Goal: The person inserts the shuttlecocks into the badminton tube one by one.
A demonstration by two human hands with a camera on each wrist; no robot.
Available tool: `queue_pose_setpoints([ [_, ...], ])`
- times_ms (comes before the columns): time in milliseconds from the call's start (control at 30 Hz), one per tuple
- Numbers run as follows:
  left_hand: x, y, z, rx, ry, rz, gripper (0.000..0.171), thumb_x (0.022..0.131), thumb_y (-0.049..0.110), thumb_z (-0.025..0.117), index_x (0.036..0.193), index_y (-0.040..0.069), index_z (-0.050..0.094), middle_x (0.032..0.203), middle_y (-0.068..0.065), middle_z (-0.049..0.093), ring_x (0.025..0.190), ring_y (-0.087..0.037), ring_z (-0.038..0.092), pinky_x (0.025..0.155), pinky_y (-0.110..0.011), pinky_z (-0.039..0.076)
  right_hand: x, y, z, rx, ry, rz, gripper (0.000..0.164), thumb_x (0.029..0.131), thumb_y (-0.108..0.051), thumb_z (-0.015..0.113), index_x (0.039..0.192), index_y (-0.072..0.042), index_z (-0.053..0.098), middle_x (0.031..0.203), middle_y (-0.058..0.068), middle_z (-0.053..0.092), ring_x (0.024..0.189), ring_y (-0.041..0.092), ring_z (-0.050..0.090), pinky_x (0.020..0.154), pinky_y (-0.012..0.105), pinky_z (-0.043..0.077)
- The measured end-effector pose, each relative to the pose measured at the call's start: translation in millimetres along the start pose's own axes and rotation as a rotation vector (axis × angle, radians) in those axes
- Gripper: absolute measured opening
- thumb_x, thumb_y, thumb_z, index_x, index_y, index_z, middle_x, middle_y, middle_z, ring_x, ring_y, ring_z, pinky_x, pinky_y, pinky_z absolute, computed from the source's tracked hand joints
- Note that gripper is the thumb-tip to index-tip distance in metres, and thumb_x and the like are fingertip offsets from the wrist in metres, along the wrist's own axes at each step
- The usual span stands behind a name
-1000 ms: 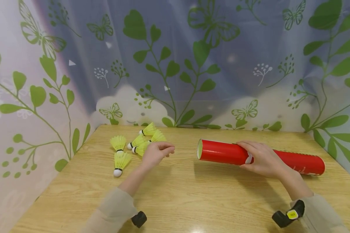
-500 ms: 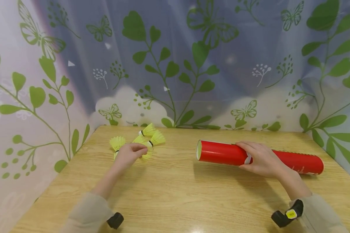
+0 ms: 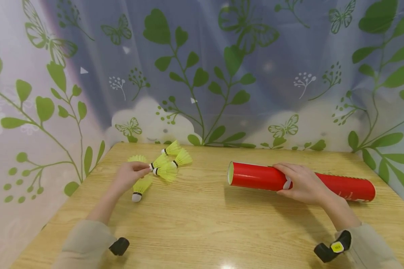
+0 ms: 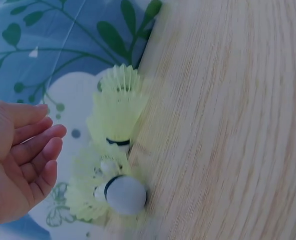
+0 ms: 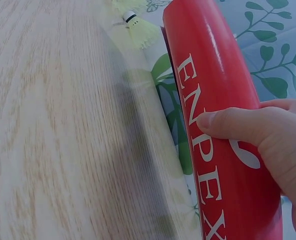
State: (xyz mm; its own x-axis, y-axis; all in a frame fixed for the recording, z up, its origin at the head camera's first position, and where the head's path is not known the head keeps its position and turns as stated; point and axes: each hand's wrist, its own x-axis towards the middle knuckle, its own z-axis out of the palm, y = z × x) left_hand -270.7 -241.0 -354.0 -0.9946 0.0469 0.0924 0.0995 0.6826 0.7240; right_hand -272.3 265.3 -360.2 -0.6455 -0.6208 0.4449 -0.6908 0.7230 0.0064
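My left hand [image 3: 130, 177] hovers among the yellow shuttlecocks at the left of the table, its fingers loosely curled with nothing between them. It partly covers one shuttlecock [image 3: 137, 158] behind it. Another shuttlecock [image 3: 140, 188] lies just in front, its white cork [image 4: 126, 195] large in the left wrist view. Several more, such as this shuttlecock [image 3: 166, 172], lie close together to the right of the fingertips. My right hand [image 3: 304, 184] grips a red shuttlecock tube [image 3: 256, 175] around its middle. The tube's open end faces left, raised over the table; white lettering shows along its side [image 5: 208, 160].
The wooden table [image 3: 202, 220] reaches back to a patterned curtain [image 3: 202, 74] with leaves and butterflies. More of the same cloth hangs along the left side [image 3: 37, 130]. A dark wrist camera [image 3: 119, 246] sits by the left sleeve, and another camera [image 3: 333, 247] by the right.
My left hand has moved left, from the right side of the shuttlecock group across to the leftmost ones. The right hand and the red tube have stayed in place.
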Motion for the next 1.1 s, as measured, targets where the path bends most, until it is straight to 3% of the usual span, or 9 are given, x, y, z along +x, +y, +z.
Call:
queue_pose_setpoints([
  [500,-1.6,-28.6,-23.6,0.128,0.011,0.009,0.039,0.094,0.023,0.055,0.118,-0.007,0.057,0.115,-0.026,0.057,0.102,-0.039,0.055,0.078,-0.046,0.048,-5,1,-2,0.001,-0.016,0.013,0.075,0.059,-0.024,0.087,0.123,0.000,0.054,0.118,0.018,0.059,0.102,0.035,0.056,0.082,0.055,0.044],
  [867,-0.3,-36.6,-24.9,0.177,-0.057,0.015,0.047,0.090,0.028,0.060,0.122,-0.006,0.055,0.116,-0.024,0.058,0.104,-0.039,0.053,0.079,-0.046,0.047,-4,0,-4,0.015,-0.031,0.043,0.073,0.061,-0.024,0.085,0.123,0.000,0.054,0.117,0.017,0.058,0.104,0.035,0.055,0.084,0.055,0.042],
  [1100,0.2,-39.5,-22.3,0.168,-0.065,0.037,0.038,0.090,0.022,0.061,0.118,-0.004,0.060,0.112,-0.024,0.060,0.099,-0.036,0.055,0.075,-0.043,0.048,-4,-1,-4,0.017,-0.041,0.045,0.073,0.061,-0.024,0.085,0.123,0.000,0.054,0.118,0.017,0.058,0.103,0.035,0.055,0.084,0.055,0.043],
])
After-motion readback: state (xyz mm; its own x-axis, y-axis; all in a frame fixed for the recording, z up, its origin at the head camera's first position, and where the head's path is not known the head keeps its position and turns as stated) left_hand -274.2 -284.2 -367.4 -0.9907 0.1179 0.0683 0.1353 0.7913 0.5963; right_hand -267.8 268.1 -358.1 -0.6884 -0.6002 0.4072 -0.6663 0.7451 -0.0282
